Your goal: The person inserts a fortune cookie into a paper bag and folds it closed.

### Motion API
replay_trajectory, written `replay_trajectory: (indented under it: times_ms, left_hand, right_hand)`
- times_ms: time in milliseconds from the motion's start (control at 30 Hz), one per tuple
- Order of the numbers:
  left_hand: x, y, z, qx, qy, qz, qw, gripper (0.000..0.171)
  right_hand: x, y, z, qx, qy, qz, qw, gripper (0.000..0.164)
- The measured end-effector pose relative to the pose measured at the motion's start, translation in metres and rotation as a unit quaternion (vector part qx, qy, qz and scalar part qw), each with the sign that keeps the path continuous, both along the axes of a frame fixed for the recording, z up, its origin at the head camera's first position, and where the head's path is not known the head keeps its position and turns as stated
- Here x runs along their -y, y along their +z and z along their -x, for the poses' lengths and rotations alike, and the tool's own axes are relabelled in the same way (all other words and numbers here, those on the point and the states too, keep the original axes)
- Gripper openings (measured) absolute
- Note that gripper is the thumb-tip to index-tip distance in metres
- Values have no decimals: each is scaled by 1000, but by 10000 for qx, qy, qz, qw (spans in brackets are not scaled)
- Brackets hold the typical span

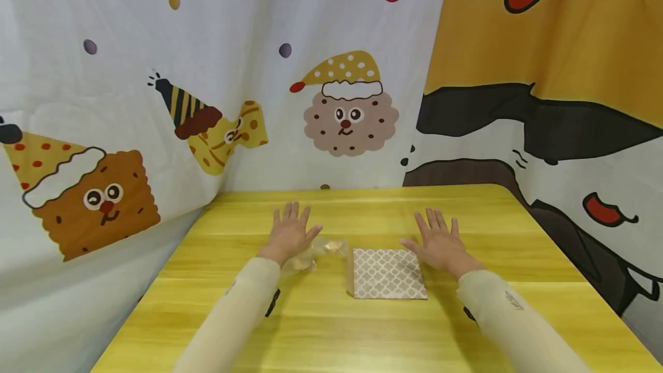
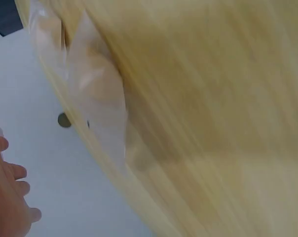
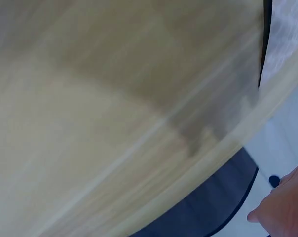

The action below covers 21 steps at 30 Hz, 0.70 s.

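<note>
My left hand (image 1: 291,236) is held over the table with its fingers spread, palm down. Right beside and below it lie two clear plastic packets, one nearer (image 1: 302,263) and one farther (image 1: 333,246), each with something pale inside. In the left wrist view a packet (image 2: 97,84) shows large, and the hand's fingertips (image 2: 21,187) are at the edge. A flat, grey-and-white lattice-patterned box or folded card (image 1: 389,274), brown along its left side, lies between the arms. Just right of its far corner, my right hand (image 1: 441,246) spreads its fingers, holding nothing.
The yellow wood-grain table (image 1: 362,332) ends at a far edge against a white curtain (image 1: 248,27) printed with cartoon snacks. An orange, black and white printed cloth (image 1: 487,56) hangs along the right side. Both forearms wear pale sleeves (image 1: 518,315).
</note>
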<state>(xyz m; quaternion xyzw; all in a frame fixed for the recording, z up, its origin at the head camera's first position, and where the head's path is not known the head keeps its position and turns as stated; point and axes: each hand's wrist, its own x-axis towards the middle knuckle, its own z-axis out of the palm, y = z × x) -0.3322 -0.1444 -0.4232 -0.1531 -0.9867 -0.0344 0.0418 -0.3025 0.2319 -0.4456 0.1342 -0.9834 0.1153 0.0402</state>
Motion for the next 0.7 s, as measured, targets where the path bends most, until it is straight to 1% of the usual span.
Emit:
replay_trajectory:
  times_ms: [33,133,233,333,400,533,700]
  left_hand:
    - [-1,0,-1,-26,-27,-33,10000,75]
    - [-7,-2,-6,49,-75,-104,9999,75]
    - [-13,-3,-12,158,-199,-167,9995,75]
    - [-20,-5,-15,109,-327,-205,9992,76]
    - [-23,-6,-17,35,-364,-186,9992,77]
    - [-27,-8,-22,80,-365,-76,9993,79]
    - [-33,-10,-26,169,-506,-266,9982,75]
  right_hand:
    - [4,-1,0,-69,44,12,10000,95]
    - [14,-6,-1,-130,176,5,9998,94]
    - [22,-14,-7,-33,269,-23,9996,91]
    - [29,-19,-13,-83,346,35,9994,87]
    - [33,-20,-15,-134,434,76,9989,87]
    - [40,-20,-17,-41,633,100,9979,91]
    - [45,-20,-20,-23,690,84,9976,93]
